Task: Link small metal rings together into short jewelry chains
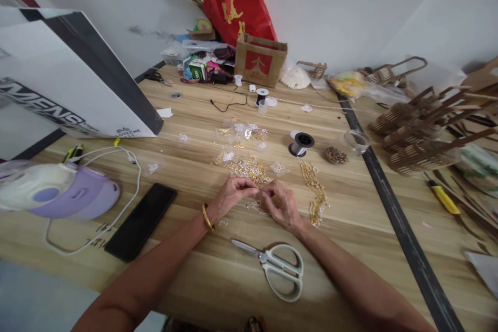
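My left hand (235,194) and my right hand (280,203) meet fingertip to fingertip above the table, both closed in a pinch. Whatever lies between the fingers is too small to name. Just beyond them spreads a pile of gold and silver beads or findings (248,168). Under my hands rests a thin silver chain (252,206). Gold chains (316,192) lie in a bunch to the right of my right hand. Nearer to me are scissors with pale handles (278,267), lying between my forearms. A small bag of rings (278,168) sits beyond my right hand.
A black phone (140,221) and a purple-white device (78,192) with a white cable are at left. Farther back stand a wire spool (301,143), a jar of mixed beads (336,154) and a brown paper bag (260,59). Woven baskets (420,129) and a yellow cutter (443,196) lie right.
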